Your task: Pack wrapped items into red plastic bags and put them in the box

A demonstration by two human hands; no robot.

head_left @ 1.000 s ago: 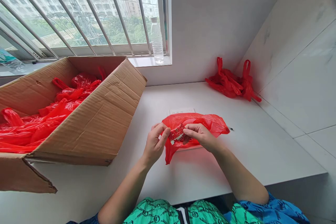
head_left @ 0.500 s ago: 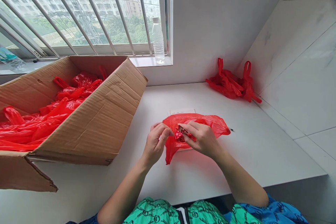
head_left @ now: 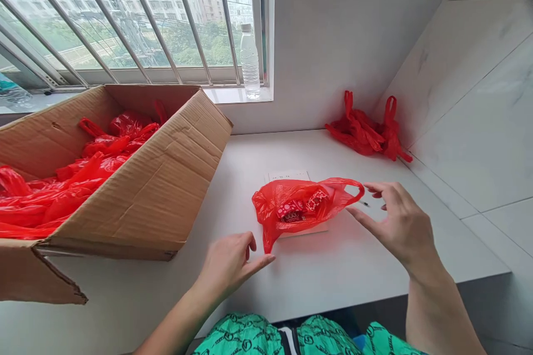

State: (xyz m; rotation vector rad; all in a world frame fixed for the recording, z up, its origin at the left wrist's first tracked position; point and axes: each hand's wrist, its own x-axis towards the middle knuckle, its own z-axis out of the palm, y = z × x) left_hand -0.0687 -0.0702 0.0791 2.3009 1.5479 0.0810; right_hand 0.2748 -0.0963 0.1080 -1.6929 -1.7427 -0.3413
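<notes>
A red plastic bag (head_left: 291,205) lies on the white counter (head_left: 333,272) in front of me, with small red patterned packets (head_left: 302,208) showing through it. My left hand (head_left: 229,266) rests open on the counter just below and left of the bag, fingertips near its bottom corner. My right hand (head_left: 400,224) hovers open to the right of the bag, fingers spread, close to the bag's handle loop but not gripping it. A white card (head_left: 289,176) peeks out from under the bag.
An open cardboard box (head_left: 145,188) full of red bags (head_left: 75,177) stands at the left. More red bags (head_left: 366,130) lie in the far right corner. A water bottle (head_left: 250,64) stands on the window sill. A tiled wall rises at right.
Both hands have let go of the small red packet and the bag. The left hand dropped toward me onto the counter; the right hand moved off to the right. The packet now lies in the bag.
</notes>
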